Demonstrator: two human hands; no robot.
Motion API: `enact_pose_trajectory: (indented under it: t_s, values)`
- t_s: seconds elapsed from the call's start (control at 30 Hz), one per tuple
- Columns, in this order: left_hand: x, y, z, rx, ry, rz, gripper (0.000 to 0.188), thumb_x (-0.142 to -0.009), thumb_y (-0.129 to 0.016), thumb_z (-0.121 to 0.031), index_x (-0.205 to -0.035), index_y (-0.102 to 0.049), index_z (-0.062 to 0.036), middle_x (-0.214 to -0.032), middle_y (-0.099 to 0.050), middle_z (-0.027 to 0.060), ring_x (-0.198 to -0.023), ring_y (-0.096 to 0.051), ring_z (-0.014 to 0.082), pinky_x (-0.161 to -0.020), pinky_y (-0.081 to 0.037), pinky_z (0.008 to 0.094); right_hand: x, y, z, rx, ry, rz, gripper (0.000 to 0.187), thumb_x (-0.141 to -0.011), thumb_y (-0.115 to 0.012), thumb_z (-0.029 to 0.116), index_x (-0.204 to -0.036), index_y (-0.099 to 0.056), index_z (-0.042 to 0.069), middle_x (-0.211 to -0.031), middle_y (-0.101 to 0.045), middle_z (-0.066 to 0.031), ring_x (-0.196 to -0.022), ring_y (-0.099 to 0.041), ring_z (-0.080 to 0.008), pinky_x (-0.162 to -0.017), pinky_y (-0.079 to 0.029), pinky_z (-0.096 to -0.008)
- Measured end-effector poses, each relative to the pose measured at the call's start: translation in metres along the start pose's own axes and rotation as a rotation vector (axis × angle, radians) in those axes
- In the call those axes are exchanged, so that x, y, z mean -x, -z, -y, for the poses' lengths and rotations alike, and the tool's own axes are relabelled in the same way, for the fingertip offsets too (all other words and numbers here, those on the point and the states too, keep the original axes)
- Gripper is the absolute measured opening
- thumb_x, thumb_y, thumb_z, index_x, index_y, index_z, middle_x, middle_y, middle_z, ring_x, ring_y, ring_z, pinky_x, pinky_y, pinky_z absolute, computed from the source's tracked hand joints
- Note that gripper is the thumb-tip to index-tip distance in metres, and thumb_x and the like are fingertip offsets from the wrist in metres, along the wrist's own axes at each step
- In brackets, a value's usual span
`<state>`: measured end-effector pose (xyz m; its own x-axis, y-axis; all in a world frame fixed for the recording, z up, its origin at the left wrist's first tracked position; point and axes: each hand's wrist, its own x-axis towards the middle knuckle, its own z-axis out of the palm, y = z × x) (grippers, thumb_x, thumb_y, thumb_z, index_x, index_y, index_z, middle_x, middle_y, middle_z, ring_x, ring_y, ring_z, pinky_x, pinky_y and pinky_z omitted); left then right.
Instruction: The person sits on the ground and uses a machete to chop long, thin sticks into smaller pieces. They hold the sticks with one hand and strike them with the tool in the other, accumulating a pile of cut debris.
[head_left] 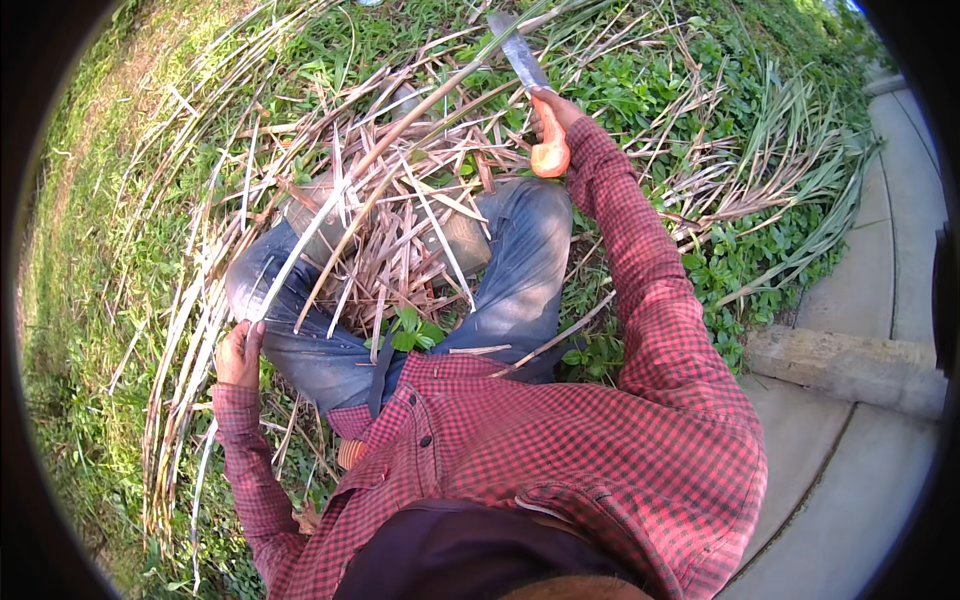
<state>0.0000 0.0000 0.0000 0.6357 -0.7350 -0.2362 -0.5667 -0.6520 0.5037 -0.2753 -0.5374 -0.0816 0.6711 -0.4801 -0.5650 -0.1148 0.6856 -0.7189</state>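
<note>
My right hand [556,115] is closed round the orange handle of a machete [518,52], held out beyond my right knee. Its broad grey blade points up and slightly left, with the tip near the far end of a long stalk. At the lower left, my left hand [240,352] pinches the near end of that pale stalk [370,158]. The stalk runs slantwise over my left leg to green leaves at the top. Between my bent legs lies a heap of short cut stalk pieces [400,240]; some rest across my shins and feet.
Long uncut stalks [170,400] lie along my left side. More dry stalks and green leafy tops [800,165] spread over low plants at the right. A grey slab surface [840,480] with a wooden log [845,368] is at the lower right. Grass surrounds me.
</note>
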Motion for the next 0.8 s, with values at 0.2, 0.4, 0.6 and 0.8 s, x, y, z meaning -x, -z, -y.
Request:
enact_pose_trajectory:
  t_s: [0.2,0.4,0.6,0.8]
  values:
    - [-0.030,0.006,-0.019,-0.178,-0.049,-0.122,0.038,-0.088,-0.052,-0.034,-0.094,-0.060,0.0038,-0.079,-0.062,0.0201,-0.073,-0.061,0.0292,-0.067,-0.045,0.0362,0.064,-0.078,-0.054,0.376,-0.023,0.214,0.032,-0.082,-0.059,0.038,-0.093,-0.049,0.009,-0.057,-0.047,-0.0025,-0.040,-0.046,-0.0125,-0.036,-0.039,-0.0251]
    - [-0.030,0.004,-0.012,-0.063,0.006,-0.045,0.040,-0.087,-0.054,-0.035,-0.093,-0.060,0.0045,-0.077,-0.062,0.0198,-0.071,-0.060,0.0288,-0.067,-0.045,0.0355,0.041,-0.080,-0.023,0.124,-0.015,-0.063,0.031,-0.079,-0.062,0.038,-0.082,-0.049,0.010,-0.057,-0.049,-0.0020,-0.042,-0.048,-0.0130,-0.038,-0.042,-0.0277]
    - [-0.064,-0.028,-0.043,-0.078,-0.101,-0.185,0.041,-0.085,-0.054,-0.041,-0.090,-0.062,-0.0015,-0.077,-0.060,0.0225,-0.073,-0.059,0.0367,-0.063,-0.044,0.0416,0.071,-0.130,-0.093,0.256,-0.006,0.159,0.030,-0.080,-0.063,0.034,-0.083,-0.049,0.008,-0.056,-0.049,-0.0024,-0.040,-0.048,-0.0134,-0.038,-0.042,-0.0257]
    - [-0.060,-0.025,-0.022,-0.059,-0.130,-0.209,0.040,-0.085,-0.056,-0.039,-0.092,-0.062,0.0002,-0.079,-0.060,0.0241,-0.077,-0.059,0.0394,-0.067,-0.046,0.0404,0.063,-0.100,-0.053,0.106,0.074,0.089,0.026,-0.084,-0.057,0.032,-0.090,-0.049,0.008,-0.061,-0.049,-0.0031,-0.044,-0.047,-0.0112,-0.040,-0.042,-0.0225]
